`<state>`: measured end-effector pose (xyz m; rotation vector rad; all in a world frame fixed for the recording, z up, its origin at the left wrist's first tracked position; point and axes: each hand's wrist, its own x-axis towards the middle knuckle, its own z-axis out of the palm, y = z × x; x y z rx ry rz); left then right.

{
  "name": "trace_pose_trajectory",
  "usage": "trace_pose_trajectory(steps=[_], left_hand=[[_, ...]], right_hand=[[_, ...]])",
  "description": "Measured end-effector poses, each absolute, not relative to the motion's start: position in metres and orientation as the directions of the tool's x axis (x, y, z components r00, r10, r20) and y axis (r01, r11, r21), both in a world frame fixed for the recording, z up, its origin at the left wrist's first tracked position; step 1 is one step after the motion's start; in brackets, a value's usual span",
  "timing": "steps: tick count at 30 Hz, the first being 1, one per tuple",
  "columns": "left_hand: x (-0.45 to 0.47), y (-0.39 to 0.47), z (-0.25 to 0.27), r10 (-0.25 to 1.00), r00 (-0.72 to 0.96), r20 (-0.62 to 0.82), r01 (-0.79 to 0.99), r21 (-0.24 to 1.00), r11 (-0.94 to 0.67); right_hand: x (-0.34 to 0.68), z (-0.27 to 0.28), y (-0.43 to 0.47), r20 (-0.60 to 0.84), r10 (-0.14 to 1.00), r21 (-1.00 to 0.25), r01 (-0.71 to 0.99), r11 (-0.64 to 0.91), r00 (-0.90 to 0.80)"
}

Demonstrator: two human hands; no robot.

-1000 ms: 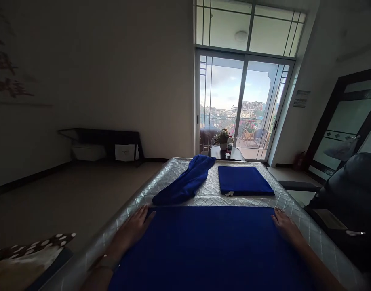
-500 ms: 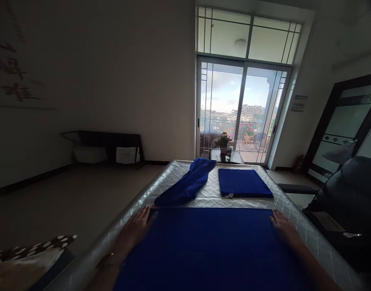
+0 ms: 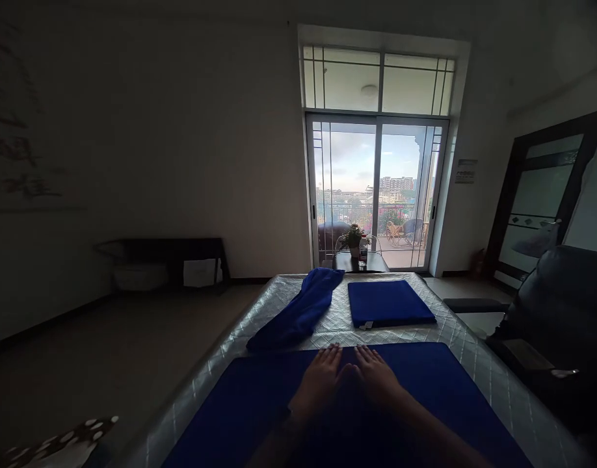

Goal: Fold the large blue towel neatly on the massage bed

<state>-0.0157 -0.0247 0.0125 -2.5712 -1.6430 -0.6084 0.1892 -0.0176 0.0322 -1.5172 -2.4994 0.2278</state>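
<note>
The left hand (image 3: pixel 320 377) and right hand (image 3: pixel 378 378) lie flat side by side, fingers extended and gripping nothing, at the middle of the far edge of a large blue cloth (image 3: pixel 435 383). It spreads beneath and to both sides of them on a silvery quilted cover (image 3: pixel 493 390); its near end is out of frame, so its long axis is uncertain. A rumpled blue cloth (image 3: pixel 298 313) lies ahead, nearer the left hand.

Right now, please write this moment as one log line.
left hand: open, on spread blue cloth; right hand: open, beside left, same cloth; beyond: crumpled blue cloth, folded blue cloth; under: silver cover
</note>
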Motion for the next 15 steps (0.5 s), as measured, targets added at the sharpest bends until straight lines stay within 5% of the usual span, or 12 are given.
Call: trace_pose_trajectory(steps=[9, 15], left_hand=[[0.009, -0.006, -0.023, 0.881, 0.338, 0.332, 0.888, 0.198, -0.415], [-0.041, -0.022, -0.001, 0.944, 0.272, 0.188, 0.925, 0.218, -0.31]], right_hand=[[0.157, 0.013, -0.015, 0.075, 0.878, -0.285, 0.834, 0.473, -0.473], [0.208, 0.025, -0.015, 0.017, 0.933, -0.314, 0.884, 0.346, -0.359]])
